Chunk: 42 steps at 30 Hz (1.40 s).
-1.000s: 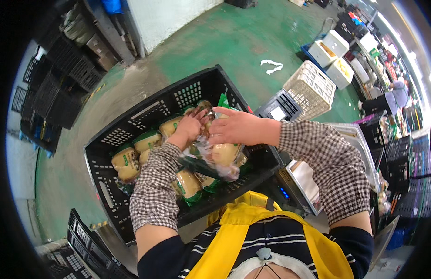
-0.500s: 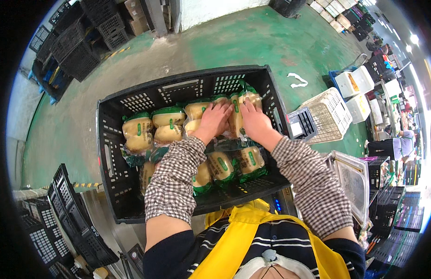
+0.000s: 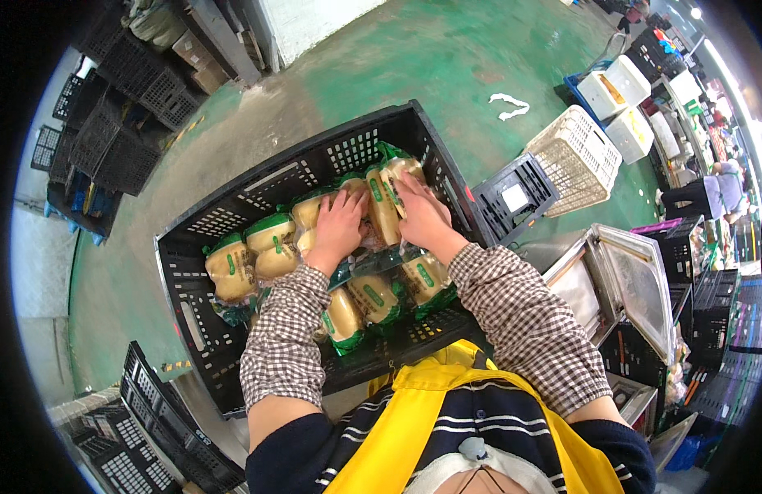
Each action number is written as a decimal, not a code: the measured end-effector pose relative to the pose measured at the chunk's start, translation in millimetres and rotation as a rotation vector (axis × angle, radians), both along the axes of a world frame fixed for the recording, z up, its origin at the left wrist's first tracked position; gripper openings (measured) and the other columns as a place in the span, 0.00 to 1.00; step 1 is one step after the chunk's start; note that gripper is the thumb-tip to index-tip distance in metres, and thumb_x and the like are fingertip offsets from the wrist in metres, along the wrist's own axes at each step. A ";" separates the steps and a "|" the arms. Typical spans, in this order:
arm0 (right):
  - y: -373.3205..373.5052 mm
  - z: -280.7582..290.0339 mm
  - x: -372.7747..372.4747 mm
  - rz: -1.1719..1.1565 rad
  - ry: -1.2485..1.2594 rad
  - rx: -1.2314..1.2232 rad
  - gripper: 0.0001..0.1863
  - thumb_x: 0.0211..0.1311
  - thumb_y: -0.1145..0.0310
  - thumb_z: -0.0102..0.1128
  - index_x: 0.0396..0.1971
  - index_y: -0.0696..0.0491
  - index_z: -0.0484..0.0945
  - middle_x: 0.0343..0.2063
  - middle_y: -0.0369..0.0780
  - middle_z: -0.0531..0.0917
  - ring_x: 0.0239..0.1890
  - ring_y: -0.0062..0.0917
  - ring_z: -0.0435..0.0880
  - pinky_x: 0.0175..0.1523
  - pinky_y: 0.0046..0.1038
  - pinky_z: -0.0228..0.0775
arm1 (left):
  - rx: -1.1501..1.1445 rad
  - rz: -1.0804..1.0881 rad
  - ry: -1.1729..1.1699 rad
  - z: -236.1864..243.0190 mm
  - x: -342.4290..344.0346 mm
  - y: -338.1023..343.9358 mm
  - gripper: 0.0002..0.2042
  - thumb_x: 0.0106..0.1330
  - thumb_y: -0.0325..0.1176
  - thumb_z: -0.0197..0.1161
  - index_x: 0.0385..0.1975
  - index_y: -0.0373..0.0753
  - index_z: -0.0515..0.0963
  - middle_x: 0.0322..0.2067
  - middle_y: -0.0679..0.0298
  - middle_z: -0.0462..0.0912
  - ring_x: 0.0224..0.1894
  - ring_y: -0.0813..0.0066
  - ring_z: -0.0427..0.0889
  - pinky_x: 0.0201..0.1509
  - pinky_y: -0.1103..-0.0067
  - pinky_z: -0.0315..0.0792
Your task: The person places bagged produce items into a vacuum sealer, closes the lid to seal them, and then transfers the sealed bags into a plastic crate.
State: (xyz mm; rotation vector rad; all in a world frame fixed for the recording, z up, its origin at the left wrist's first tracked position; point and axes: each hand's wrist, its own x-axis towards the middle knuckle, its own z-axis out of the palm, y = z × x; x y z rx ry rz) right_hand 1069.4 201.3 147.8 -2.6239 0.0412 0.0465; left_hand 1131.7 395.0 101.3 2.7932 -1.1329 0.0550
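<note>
A black perforated crate (image 3: 192,288) holds several clear packs with green bands and pale yellow, rounded contents (image 3: 229,267). My left hand (image 3: 336,226) lies on the packs in the middle, fingers spread and touching them. My right hand (image 3: 422,218) is at the back right, its fingers apart over an upright pack (image 3: 381,210), touching it and the one beside it. Further packs (image 3: 369,296) lie along the near side, partly under my sleeved forearms. What lies beneath both palms is hidden.
Black crates are stacked at left (image 3: 130,144) and lower left (image 3: 163,420). To the right stand a white basket (image 3: 570,156), a dark plastic piece (image 3: 513,198), a metal machine with raised lid (image 3: 628,288) and foam boxes (image 3: 628,132). A person (image 3: 718,193) stands further right.
A second ago my right hand held a loose, blurred pack above the others; now both hands rest among the packs at the back. The view has swung to and fro slightly.
</note>
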 end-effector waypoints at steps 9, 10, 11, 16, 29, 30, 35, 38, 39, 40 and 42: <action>10.3 7.3 27.7 -0.087 0.014 -0.205 0.50 0.45 0.64 0.70 0.68 0.41 0.50 0.67 0.50 0.50 0.66 0.48 0.57 0.57 0.40 0.68 | -0.036 0.003 0.010 -0.1 1.9 -1.4 0.33 0.54 0.38 0.63 0.63 0.42 0.63 0.60 0.64 0.68 0.65 0.61 0.60 0.66 0.56 0.55; 13.3 10.0 33.6 -0.072 -0.004 -0.231 0.50 0.45 0.65 0.70 0.68 0.42 0.50 0.67 0.51 0.51 0.67 0.48 0.56 0.56 0.40 0.70 | -0.051 0.001 -0.004 -2.2 1.2 1.0 0.33 0.54 0.38 0.63 0.62 0.42 0.63 0.59 0.63 0.68 0.65 0.61 0.61 0.66 0.56 0.55; 16.7 14.1 41.4 -0.089 0.030 -0.231 0.49 0.43 0.64 0.72 0.66 0.43 0.53 0.65 0.51 0.55 0.65 0.47 0.61 0.56 0.40 0.69 | -0.065 0.000 -0.017 -3.7 0.7 3.4 0.33 0.54 0.39 0.63 0.62 0.42 0.64 0.59 0.63 0.69 0.65 0.61 0.61 0.66 0.56 0.55; 8.8 14.3 98.6 0.080 0.030 -0.003 0.41 0.38 0.65 0.75 0.53 0.52 0.59 0.34 0.49 0.79 0.40 0.45 0.80 0.40 0.42 0.73 | -0.021 0.030 0.036 -1.6 -1.6 4.5 0.34 0.55 0.41 0.62 0.64 0.43 0.61 0.62 0.65 0.66 0.66 0.63 0.59 0.67 0.57 0.53; 6.7 69.2 62.3 0.160 -0.612 0.056 0.26 0.61 0.74 0.54 0.61 0.45 0.67 0.39 0.40 0.84 0.42 0.36 0.82 0.43 0.33 0.74 | -0.045 0.071 0.145 0.9 -2.5 5.6 0.35 0.58 0.41 0.59 0.67 0.46 0.56 0.64 0.65 0.62 0.69 0.64 0.55 0.70 0.57 0.48; 6.3 76.3 57.3 0.201 -0.697 0.066 0.27 0.57 0.76 0.56 0.59 0.48 0.69 0.41 0.40 0.83 0.43 0.36 0.82 0.47 0.32 0.75 | -0.033 0.061 0.135 1.8 -2.1 5.9 0.35 0.58 0.41 0.59 0.67 0.46 0.56 0.65 0.65 0.62 0.69 0.65 0.55 0.70 0.57 0.48; -16.5 50.2 3.0 0.397 -0.552 -0.208 0.21 0.48 0.79 0.54 0.46 0.53 0.75 0.43 0.40 0.81 0.47 0.33 0.80 0.48 0.30 0.75 | 0.041 0.038 0.104 2.4 3.1 2.7 0.36 0.58 0.45 0.61 0.67 0.45 0.56 0.65 0.68 0.61 0.69 0.66 0.53 0.69 0.57 0.49; 2.3 56.5 -30.1 0.421 -0.301 -0.355 0.16 0.47 0.76 0.56 0.40 0.53 0.73 0.38 0.38 0.80 0.40 0.31 0.81 0.38 0.29 0.78 | 0.036 0.053 0.075 -6.1 0.1 9.2 0.37 0.57 0.45 0.62 0.67 0.45 0.57 0.64 0.67 0.62 0.68 0.66 0.55 0.68 0.56 0.51; 5.5 57.3 -40.1 0.442 -0.066 -0.531 0.15 0.47 0.75 0.58 0.39 0.54 0.72 0.36 0.38 0.79 0.38 0.31 0.81 0.34 0.28 0.77 | 0.007 0.044 0.083 -2.2 -0.9 7.6 0.37 0.57 0.45 0.62 0.67 0.45 0.57 0.64 0.67 0.62 0.68 0.65 0.56 0.67 0.56 0.52; 2.5 47.9 -49.1 0.462 0.043 -0.563 0.15 0.46 0.75 0.60 0.38 0.54 0.72 0.35 0.42 0.78 0.37 0.33 0.82 0.33 0.30 0.78 | -0.018 0.038 0.090 0.1 -0.8 6.9 0.37 0.57 0.44 0.62 0.66 0.45 0.57 0.64 0.67 0.62 0.67 0.65 0.57 0.67 0.56 0.52; -1.1 31.6 -58.2 0.437 0.303 -0.540 0.15 0.47 0.74 0.61 0.38 0.55 0.72 0.35 0.45 0.78 0.39 0.35 0.82 0.34 0.31 0.78 | -0.056 0.028 0.089 -1.0 0.2 3.6 0.37 0.54 0.40 0.64 0.66 0.44 0.58 0.63 0.65 0.63 0.67 0.63 0.57 0.67 0.57 0.53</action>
